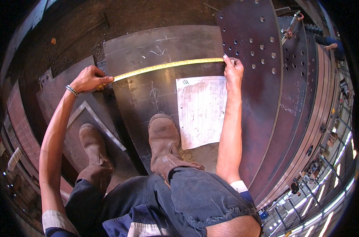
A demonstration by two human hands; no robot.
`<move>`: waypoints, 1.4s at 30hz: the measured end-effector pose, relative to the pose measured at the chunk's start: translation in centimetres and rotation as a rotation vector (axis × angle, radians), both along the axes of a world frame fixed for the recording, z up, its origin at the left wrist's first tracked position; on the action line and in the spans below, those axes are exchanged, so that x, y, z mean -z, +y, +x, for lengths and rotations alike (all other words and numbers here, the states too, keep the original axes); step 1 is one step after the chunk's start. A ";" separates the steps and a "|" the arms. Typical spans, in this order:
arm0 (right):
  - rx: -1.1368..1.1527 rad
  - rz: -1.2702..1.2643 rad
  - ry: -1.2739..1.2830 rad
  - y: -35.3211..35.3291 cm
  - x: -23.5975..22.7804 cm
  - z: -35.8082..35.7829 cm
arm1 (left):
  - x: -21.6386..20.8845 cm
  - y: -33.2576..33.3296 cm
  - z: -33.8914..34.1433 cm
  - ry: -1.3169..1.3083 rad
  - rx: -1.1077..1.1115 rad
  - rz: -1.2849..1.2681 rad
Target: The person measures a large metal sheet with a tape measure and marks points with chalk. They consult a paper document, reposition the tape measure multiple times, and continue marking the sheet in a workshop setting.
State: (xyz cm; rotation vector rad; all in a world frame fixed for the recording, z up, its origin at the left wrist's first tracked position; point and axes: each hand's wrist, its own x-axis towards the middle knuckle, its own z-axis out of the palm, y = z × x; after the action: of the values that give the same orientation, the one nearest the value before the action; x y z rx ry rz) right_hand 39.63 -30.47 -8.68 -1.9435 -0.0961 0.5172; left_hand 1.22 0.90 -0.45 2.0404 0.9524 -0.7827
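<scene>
One tape (167, 66) crosses a marked plate (134, 100) near brown ground (75, 33).

A dark steel plate (136, 98) bears a printed paper sheet (201, 114), a yellow tape measure (167, 65) stretched across beyond the sheet's top edge, and a brown boot (163, 132) just left of the sheet, while a second plate (71, 144) farther left of it carries an L-shaped metal piece (104, 125) and the other boot (92, 142).
</scene>
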 end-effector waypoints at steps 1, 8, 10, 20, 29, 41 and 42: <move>0.012 0.019 -0.003 -0.1 0.3 0.2 | 0.0 0.0 0.1 -0.002 0.013 0.002; 0.121 0.049 0.057 1.0 -0.1 -0.4 | 0.3 0.3 -0.3 -0.022 0.006 -0.052; 0.116 0.011 0.052 1.0 0.2 0.2 | 0.5 0.5 -0.5 -0.029 0.002 -0.064; 0.104 0.013 -0.038 0.1 1.7 1.3 | 0.6 0.3 -0.4 -0.028 -0.005 -0.074; 0.111 -0.052 0.031 -1.2 1.9 3.2 | 0.4 0.5 -0.5 -0.009 0.034 -0.070; 0.080 0.002 0.073 -0.8 0.2 2.7 | 1.0 0.5 -1.0 -0.032 0.025 -0.035; 0.068 0.016 0.079 -1.0 -0.1 2.6 | 1.0 0.4 -0.9 -0.042 0.024 -0.022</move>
State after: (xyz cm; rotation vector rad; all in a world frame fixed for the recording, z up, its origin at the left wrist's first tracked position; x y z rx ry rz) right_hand 42.22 -31.45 -8.63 -1.9016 0.0165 0.5457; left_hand 0.29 1.28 -1.47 2.0447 0.8940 -0.7564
